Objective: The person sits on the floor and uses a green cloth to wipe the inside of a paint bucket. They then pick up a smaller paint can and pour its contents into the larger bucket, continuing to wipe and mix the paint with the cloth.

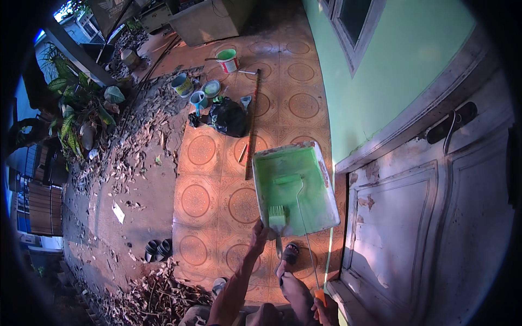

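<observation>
My left hand (260, 232) is closed on the near left corner of a white paint tray (329, 214), whose inside is coated in light green paint. A flat paintbrush (277, 217) with green-smeared bristles lies at that corner, its handle sticking out over the near edge. At the lower edge, my right hand (324, 311) grips the orange handle of a paint roller (313, 255). Its long wire frame reaches up into the tray, where the green roller sleeve (288, 179) rests on the painted surface. Some fingers of both hands are hidden.
A pole (253, 125) lies on the patterned tiles beyond the tray. Left of it are a black plastic bag (227, 117), paint cans (182, 85) and a bucket (227, 61). A worn white door (391, 217) stands close on the right; black sandals (158, 250) lie left.
</observation>
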The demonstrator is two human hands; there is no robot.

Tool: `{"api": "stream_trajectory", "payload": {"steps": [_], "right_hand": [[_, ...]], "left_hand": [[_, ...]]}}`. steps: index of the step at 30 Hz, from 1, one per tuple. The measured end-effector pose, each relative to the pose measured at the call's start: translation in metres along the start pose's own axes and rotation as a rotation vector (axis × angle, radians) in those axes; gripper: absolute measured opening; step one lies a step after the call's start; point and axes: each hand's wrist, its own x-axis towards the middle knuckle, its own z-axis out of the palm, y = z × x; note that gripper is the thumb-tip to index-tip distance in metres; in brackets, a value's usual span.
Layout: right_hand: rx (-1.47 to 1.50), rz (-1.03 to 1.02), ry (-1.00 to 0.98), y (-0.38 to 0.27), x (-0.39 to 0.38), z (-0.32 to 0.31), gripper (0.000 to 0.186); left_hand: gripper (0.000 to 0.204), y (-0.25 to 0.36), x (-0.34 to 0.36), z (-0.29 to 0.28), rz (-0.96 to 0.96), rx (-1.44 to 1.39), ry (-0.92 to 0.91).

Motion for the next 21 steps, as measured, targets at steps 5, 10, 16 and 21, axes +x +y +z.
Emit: {"api": "stream_trajectory", "payload": {"steps": [5, 10, 16, 21], "right_hand": [[-0.067, -0.123, -0.007, -0.133, 0.049, 0.007, 0.036], [-0.498, -0.709, 0.038, -0.148, 0.152, -0.013, 0.043], [-0.473, -0.487, 0.049, -0.395, 0.181, 0.034, 0.046], [-0.052, -0.060, -0.060, -0.540, 0.265, 0.074, 0.041]], "left_hand": [[0.027, 0.062, 0.112, 0.023, 0.043, -0.013, 0.090], [0.026, 0.119, 0.224, 0.028, 0.126, -0.114, 0.130], [0.030, 0.211, 0.370, 0.023, 0.032, -0.026, 0.128], [0.028, 0.272, 0.550, 0.033, 0.113, -0.050, 0.068]]}}
